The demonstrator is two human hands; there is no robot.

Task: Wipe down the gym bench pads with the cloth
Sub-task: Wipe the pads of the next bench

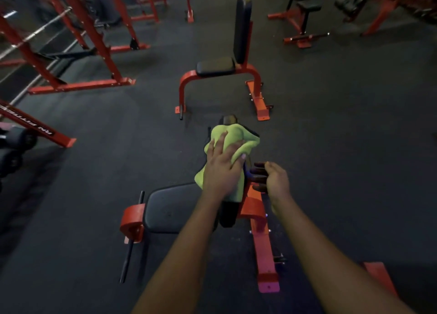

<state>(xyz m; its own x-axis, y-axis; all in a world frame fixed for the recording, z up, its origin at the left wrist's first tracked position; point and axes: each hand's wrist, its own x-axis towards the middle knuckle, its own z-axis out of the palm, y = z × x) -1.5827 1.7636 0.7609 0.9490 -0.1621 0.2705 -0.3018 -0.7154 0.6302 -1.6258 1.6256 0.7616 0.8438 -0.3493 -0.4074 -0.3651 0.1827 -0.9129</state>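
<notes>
While the left hand (222, 169) lay flat on the cloth (233, 143), its fingers were spread wide and straight, and the thumb was hooked over the cloth's right edge. The cloth, yellow-green, was draped over the upper part of the bench's upright back pad (228, 213), covering its top and front face; only a dark tip of the pad showed above the cloth, and a dark stretch below it. The hand pressed the cloth against the pad's front.

The right hand (274, 178) was just beside the pad's rear side, palm turned toward it, fingers loosely bent and in shadow. Whether those fingers touched the pad could not be told.

At the foot of the back pad the black seat (170, 209) reached out to the left, bare. The red frame (262, 242) ran under both and along the floor (331, 124), which was dark.

Beyond, well apart, stood a second bench (241, 29) of the same kind, with its own upright black pad and red legs. Red racks (99, 41) filled the upper left, with a steel bar (35, 32) lying across them. More benches stood along the far edge, too blurred to describe.
</notes>
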